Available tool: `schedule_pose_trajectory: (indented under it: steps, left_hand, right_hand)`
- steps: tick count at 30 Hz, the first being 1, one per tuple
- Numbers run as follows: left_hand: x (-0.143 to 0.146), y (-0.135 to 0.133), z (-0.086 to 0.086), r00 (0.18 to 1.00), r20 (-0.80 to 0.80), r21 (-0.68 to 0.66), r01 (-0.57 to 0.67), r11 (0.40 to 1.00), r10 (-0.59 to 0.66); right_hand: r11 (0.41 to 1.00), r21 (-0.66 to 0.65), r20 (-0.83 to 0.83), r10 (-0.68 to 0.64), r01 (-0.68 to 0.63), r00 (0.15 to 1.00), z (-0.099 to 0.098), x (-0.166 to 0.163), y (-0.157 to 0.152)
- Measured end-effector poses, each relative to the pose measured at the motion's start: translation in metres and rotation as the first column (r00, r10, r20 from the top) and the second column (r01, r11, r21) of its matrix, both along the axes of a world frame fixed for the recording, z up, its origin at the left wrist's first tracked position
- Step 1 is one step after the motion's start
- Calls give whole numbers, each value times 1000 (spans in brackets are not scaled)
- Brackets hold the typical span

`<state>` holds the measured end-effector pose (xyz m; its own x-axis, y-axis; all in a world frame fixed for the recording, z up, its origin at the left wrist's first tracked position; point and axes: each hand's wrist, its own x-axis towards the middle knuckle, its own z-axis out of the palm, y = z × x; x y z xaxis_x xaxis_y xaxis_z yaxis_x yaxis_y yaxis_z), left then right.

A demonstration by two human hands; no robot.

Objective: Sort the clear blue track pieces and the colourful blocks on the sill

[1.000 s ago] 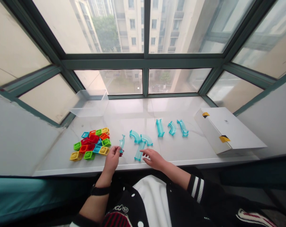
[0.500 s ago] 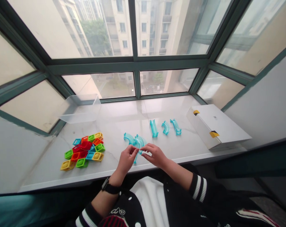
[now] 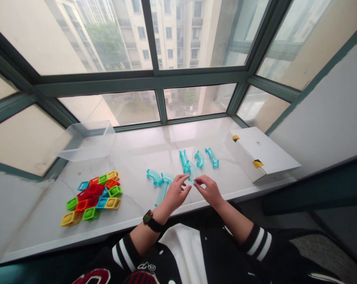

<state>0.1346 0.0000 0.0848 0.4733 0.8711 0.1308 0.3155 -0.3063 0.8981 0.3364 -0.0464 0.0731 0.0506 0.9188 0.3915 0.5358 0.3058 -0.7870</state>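
Note:
My left hand (image 3: 175,194) and my right hand (image 3: 209,190) meet over the white marble sill (image 3: 137,152), fingertips pinched on a small translucent blue curved track piece (image 3: 192,174). Just left of my left hand lie two joined curved blue track pieces (image 3: 158,177) and a straight one (image 3: 161,193). Beyond my hands lie three more blue track pieces in a row: a straight one (image 3: 183,158), a short curve (image 3: 199,159) and an S-shaped one (image 3: 212,157). I wear a black watch (image 3: 150,220) on the left wrist.
A pile of several red, orange, green, yellow and blue square frame blocks (image 3: 91,195) lies at the left. A clear plastic bin (image 3: 86,140) stands at the back left by the window. A white cardboard box (image 3: 259,154) sits at the right end.
My left hand carried the blue curved piece from the left beside the blocks to the middle. My right hand rose off the sill and joined it. The view shifted right.

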Motion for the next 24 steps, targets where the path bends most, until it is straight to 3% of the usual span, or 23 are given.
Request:
schedule_pose_trajectory:
  steps: [9, 24]
  left_hand:
    - [54, 26, -18, 994, 93, -106, 67, 992, -58]
    - [111, 74, -64, 996, 84, -251, 2, 968, 19]
  right_hand:
    - [982, -26, 17, -187, 188, 982, -8, 40, 19]
    - [952, -111, 165, -266, 286, 950, -47, 75, 86]
